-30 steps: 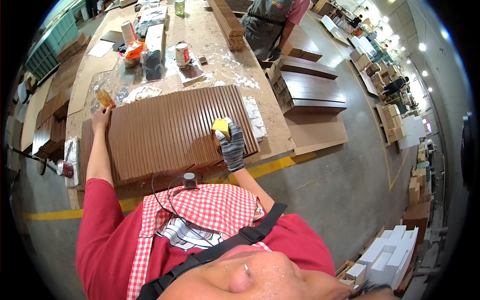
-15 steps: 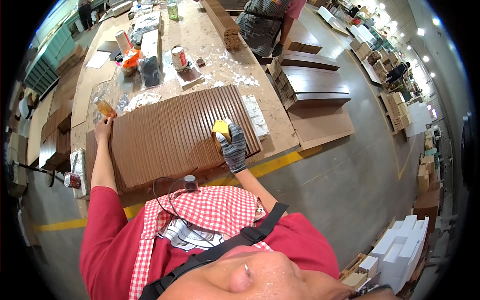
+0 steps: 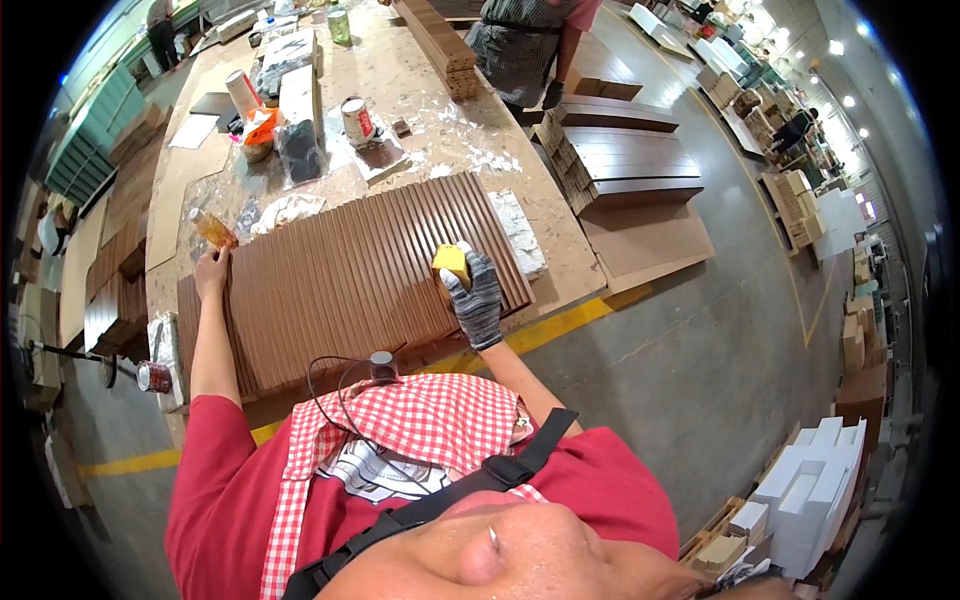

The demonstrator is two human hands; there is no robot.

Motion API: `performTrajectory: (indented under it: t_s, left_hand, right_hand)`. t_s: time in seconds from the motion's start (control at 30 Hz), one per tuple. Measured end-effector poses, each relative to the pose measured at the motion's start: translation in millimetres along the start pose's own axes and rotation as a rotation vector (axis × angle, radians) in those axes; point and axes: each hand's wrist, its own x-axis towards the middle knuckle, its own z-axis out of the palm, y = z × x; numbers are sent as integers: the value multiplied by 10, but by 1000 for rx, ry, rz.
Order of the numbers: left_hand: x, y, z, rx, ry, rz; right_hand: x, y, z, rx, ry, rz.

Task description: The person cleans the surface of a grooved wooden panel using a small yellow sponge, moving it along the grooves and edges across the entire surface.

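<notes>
1. Landmark: the ribbed brown panel (image 3: 350,290), which I see lying flat on the workbench (image 3: 420,90) with its grooves running away from me, tilted a little toward the right.
2. Right hand (image 3: 478,298): gloved, at the panel's right end near its front edge, fingers closed over a yellow sponge block (image 3: 451,265) and pressing it down on the ribs.
3. Sponge block: lies just beyond the glove's fingers, touching the panel, so it sits farther up the grooves than the palm.
4. Left hand (image 3: 211,272): bare, at the panel's far left corner, fingers curled on the edge. I cannot tell how tightly it grips; it holds nothing loose.
5. Small amber bottle (image 3: 213,229): just beyond the panel's left corner, close to the left hand, apart from it as far as I can judge.
6. Key relation: the right hand alone is on the block; nearly the whole panel lies to its left, across the grooves.
</notes>
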Motion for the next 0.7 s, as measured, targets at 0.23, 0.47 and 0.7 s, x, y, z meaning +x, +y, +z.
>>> performTrajectory:
  t_s: [0.23, 0.47, 0.7]
  left_hand:
    - [-49, 31, -59, -9, 0, 29]
    - [-74, 41, -103, -38, -2, 8]
    - [-51, 62, -34, -14, -36, 52]
  right_hand:
    - [16, -69, -9, 2, 5, 43]
    - [23, -152, -19, -19, 5, 54]
    - [9, -101, -6, -51, 38, 60]
